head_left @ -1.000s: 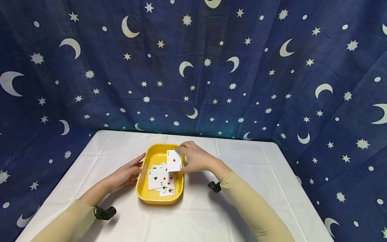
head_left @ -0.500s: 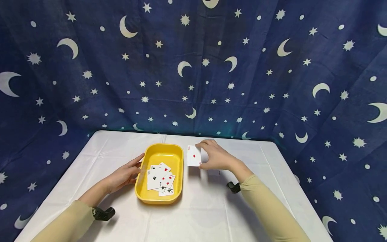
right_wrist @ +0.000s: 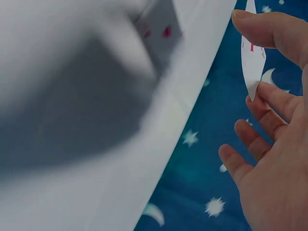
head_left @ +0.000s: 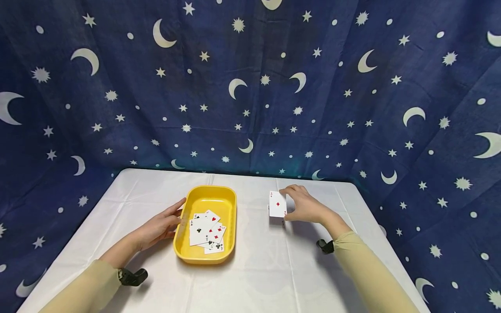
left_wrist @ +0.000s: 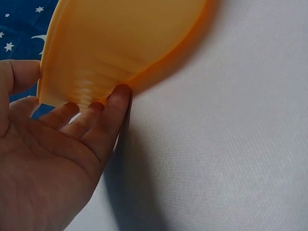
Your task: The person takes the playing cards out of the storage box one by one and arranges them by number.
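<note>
My right hand (head_left: 307, 208) pinches a playing card (head_left: 277, 205), an ace of diamonds, by its right edge between thumb and fingertips. In the right wrist view the card (right_wrist: 252, 65) appears nearly edge-on. Just under it, a card (right_wrist: 162, 36) with red marks lies on the white cloth, mostly hidden by the held one in the head view. At the left, my left hand (head_left: 158, 228) touches the outer wall of a yellow tray (head_left: 206, 261) with extended fingers (left_wrist: 113, 108). Overlapping face-up cards (head_left: 199, 232) lie inside the tray, an ace of clubs among them.
A white cloth (head_left: 250, 278) covers the table, whose far edge meets a dark blue curtain (head_left: 250, 87) with moons and stars. Black wrist devices sit on the left wrist (head_left: 133, 277) and the right wrist (head_left: 325, 246).
My right hand has carried the ace of diamonds from above the tray's right side out to the right, over the card on the table. The left hand stays at the tray.
</note>
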Tool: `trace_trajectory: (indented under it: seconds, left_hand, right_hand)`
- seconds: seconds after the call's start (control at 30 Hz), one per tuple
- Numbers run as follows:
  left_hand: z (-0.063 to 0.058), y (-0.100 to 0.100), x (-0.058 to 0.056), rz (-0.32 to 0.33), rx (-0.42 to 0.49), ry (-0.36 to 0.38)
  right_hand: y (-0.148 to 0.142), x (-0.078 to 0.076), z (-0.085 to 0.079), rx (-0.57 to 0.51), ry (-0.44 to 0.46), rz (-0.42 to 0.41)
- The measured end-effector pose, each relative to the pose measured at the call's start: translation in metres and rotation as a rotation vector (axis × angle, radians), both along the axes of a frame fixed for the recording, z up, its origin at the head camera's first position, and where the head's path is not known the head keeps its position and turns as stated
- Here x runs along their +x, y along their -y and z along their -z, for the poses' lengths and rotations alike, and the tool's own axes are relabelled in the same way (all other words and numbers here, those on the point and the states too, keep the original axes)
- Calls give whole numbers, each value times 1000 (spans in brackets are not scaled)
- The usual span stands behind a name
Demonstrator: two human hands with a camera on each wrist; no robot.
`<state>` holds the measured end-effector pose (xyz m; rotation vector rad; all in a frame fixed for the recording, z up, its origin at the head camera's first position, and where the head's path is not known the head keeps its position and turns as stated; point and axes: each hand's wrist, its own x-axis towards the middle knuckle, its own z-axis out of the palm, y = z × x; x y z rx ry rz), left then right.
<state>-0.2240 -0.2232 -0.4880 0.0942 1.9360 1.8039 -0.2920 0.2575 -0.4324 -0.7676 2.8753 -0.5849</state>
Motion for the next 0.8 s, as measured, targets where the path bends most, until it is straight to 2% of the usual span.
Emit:
trace_trajectory:
  seconds: [0.37,0.6,0.8]
  left_hand:
    - [-1,0,0,-8,-6,-2]
    - [1,0,-1,-5,-7,-3]
    - [2,0,-1,-3,-4,-2]
  right_hand:
    - [-42,-3,21,32,80,77]
    - [-57,-6,33,84,129,110]
    - [-61,-6,37,87,193,145]
